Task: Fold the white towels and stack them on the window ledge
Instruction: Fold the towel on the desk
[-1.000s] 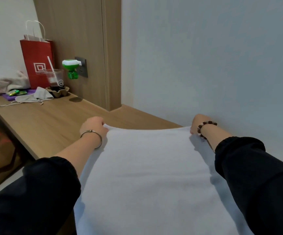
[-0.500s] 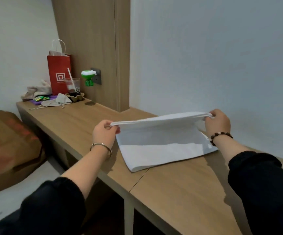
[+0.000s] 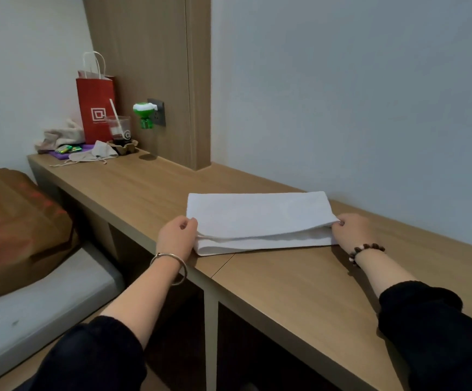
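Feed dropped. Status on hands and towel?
Left hand pinches towel at left end, right hand at right end. Folded, lying on ledge. Bag, cup far left, not obstructing.

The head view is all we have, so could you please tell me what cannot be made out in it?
- white towel: layer count; the top layer covers all but the near edges.
- left hand and right hand: how far each grip reaches under its corner; cloth hides that.
- red bag: print below its logo, too small.
- Space beneath the wooden ledge: lost in shadow.
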Tool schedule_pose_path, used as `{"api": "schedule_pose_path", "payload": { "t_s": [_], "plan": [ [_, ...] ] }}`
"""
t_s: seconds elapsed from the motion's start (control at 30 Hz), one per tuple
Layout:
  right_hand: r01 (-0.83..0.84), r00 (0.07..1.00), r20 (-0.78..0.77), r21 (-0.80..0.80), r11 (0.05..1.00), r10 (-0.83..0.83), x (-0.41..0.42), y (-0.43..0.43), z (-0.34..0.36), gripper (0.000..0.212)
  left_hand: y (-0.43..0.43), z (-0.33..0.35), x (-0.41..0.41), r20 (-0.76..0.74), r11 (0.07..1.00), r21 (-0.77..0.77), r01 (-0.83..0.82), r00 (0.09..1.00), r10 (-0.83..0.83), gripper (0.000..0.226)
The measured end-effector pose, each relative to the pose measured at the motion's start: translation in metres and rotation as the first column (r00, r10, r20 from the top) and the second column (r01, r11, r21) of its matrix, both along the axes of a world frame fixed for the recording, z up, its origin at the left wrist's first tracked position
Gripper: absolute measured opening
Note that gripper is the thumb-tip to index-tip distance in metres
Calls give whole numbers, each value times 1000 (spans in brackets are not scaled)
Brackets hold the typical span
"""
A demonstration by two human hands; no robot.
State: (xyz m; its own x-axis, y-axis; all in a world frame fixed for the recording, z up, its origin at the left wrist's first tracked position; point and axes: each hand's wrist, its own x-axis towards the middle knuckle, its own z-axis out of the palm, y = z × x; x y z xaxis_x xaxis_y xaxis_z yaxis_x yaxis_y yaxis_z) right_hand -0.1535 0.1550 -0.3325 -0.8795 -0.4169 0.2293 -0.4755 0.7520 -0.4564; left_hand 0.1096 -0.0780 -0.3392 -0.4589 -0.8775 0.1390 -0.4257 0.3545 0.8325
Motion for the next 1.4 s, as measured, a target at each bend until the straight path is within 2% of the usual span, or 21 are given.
{"api": "schedule_pose_path", "payload": {
  "t_s": [0.07,0.13,0.2,0.23,0.33,0.4,0.47,0.57,0.8,1.0,1.07,1.17,1.27,1.33,1.4],
  "plan": [
    [-7,999,46,-97,995,11,8,9,-3,29,3,1,-5,-51,997,60,-54,997,57,25],
    [19,995,97,-273,962,8,11,17,-7,28,11,-7,-10,-43,996,58,-66,997,69,15],
    [27,985,163,-454,891,53,9,22,-8,22,18,-18,-12,-14,995,-28,-98,995,98,3],
    [40,975,206,-520,853,80,6,24,-8,15,21,-23,-12,9,990,-88,-109,994,110,6],
    [130,933,339,-630,766,121,-4,26,-8,30,22,-26,-14,125,964,-260,-59,988,95,15],
    [196,906,401,-681,705,136,-9,24,-5,29,22,-25,-15,142,950,-311,-44,986,92,16],
    [200,905,405,-676,710,131,-8,21,-2,26,21,-27,-16,125,942,-333,-53,987,99,17],
    [97,926,339,-637,765,165,-8,20,-4,13,21,-29,-16,118,937,-346,-54,988,100,17],
    [71,958,259,-634,770,125,-20,21,-10,15,23,-29,-15,84,941,-327,-84,990,118,19],
    [38,969,233,-476,879,85,-18,19,-18,13,28,-25,-14,71,949,-299,-102,989,129,19],
    [12,980,190,-387,922,66,-13,17,-17,16,26,-21,-14,33,968,-228,-104,993,114,22],
    [23,989,146,-328,944,27,-11,12,-18,21,24,4,-11,-247,982,121,-142,954,169,27],
    [37,993,122,-304,952,1,-9,10,-17,24,31,30,-10,-415,953,294,-76,888,199,33],
    [40,992,125,-286,957,-4,-7,10,-16,26,41,34,-7,-434,927,375,-8,882,183,35],
    [46,993,115,-285,958,-13,-6,10,-15,26,48,25,-3,-344,917,399,12,929,138,34]
  ]
}}
